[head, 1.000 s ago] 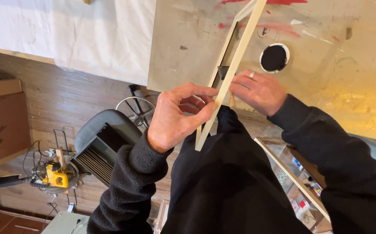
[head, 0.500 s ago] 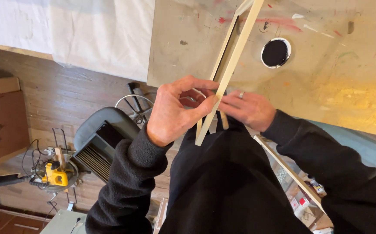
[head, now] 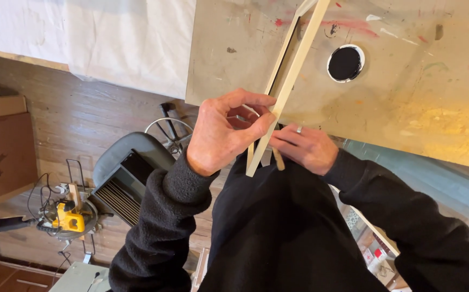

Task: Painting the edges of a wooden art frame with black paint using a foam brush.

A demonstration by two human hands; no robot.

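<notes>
Single head-worn view: looks steeply down, close over both hands and black sleeves, facing the paint-stained pale bench (head: 407,108); dark wooden plank floor (head: 83,124) lies far below left.

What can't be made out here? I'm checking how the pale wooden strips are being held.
Head view only:
- Wooden strips: top ends cut off by the upper edge.
- Left hand: its fingertips and grip point are hidden behind the front strip.
- Right hand: palm faces away, so its hold on the short stick is unclear.
</notes>
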